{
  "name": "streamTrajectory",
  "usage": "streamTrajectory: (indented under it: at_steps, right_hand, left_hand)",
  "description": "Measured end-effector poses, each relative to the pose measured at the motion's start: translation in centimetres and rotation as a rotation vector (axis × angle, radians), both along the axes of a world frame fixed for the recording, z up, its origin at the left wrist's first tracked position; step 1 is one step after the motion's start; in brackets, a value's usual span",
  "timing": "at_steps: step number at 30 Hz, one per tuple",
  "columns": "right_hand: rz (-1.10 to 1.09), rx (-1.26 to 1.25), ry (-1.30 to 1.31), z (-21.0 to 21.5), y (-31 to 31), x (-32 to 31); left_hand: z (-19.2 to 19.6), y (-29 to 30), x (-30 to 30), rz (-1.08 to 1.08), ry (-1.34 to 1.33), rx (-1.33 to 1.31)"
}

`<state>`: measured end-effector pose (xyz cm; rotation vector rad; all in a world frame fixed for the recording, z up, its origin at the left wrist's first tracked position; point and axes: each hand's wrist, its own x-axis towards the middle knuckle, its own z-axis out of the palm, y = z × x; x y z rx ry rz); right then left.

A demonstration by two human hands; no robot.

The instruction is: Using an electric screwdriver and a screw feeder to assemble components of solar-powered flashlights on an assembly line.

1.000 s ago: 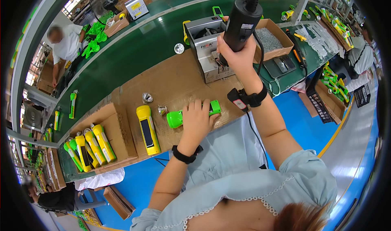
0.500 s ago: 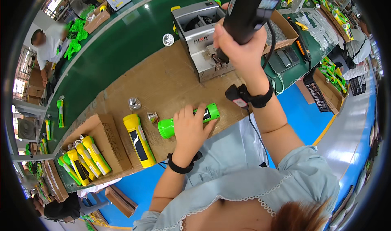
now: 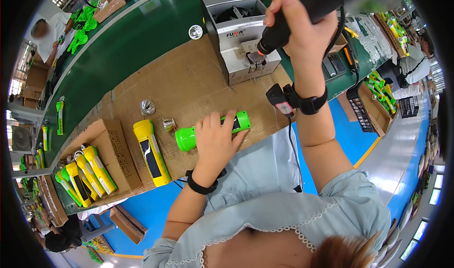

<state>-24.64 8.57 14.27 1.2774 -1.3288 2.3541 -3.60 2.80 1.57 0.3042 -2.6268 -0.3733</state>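
Observation:
My right hand [image 3: 305,34] is wrapped round a black electric screwdriver [image 3: 275,37]. The tool slants down to the left, its tip at the metal outlet on the front of a grey screw feeder [image 3: 228,26]; whether a screw is on the bit cannot be made out. On the brown cardboard, my left hand [image 3: 213,138] is closed over a green flashlight body [image 3: 187,139] lying on its side, head to the left. Left of it lies a small silver reflector piece with wires [image 3: 169,124]. A yellow flashlight [image 3: 152,153] and another silver reflector [image 3: 147,107] are farther left.
An open carton [image 3: 125,159] at the left holds several yellow and green flashlights [image 3: 98,168]. A round reflector [image 3: 195,31] sits beside the feeder. An orange-black tool [image 3: 351,57] and a black basket [image 3: 363,108] are at the right. A co-worker [image 3: 56,34] is at far left.
The screwdriver has tilted, its body swinging right with my right hand while its tip stays at the feeder outlet. My left hand remains on the green flashlight. The whole view has shifted slightly.

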Motion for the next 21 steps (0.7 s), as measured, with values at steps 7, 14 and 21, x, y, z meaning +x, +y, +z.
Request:
streamTrajectory:
  at_steps: [7,14,21]
  right_hand:
    - [-0.096,0.093,0.042,-1.0,-0.9,0.5]
    - [0.038,0.271,-0.020,-1.4,-0.8,0.2]
    - [0.194,0.158,0.024,-1.8,4.9,6.7]
  left_hand:
    - [0.0,0.1,0.3,0.009,-0.006,0.018]
    - [-0.4,0.5,-0.1,0.081,0.028,0.008]
    - [-0.7,0.6,-0.4,0.110,0.084,0.000]
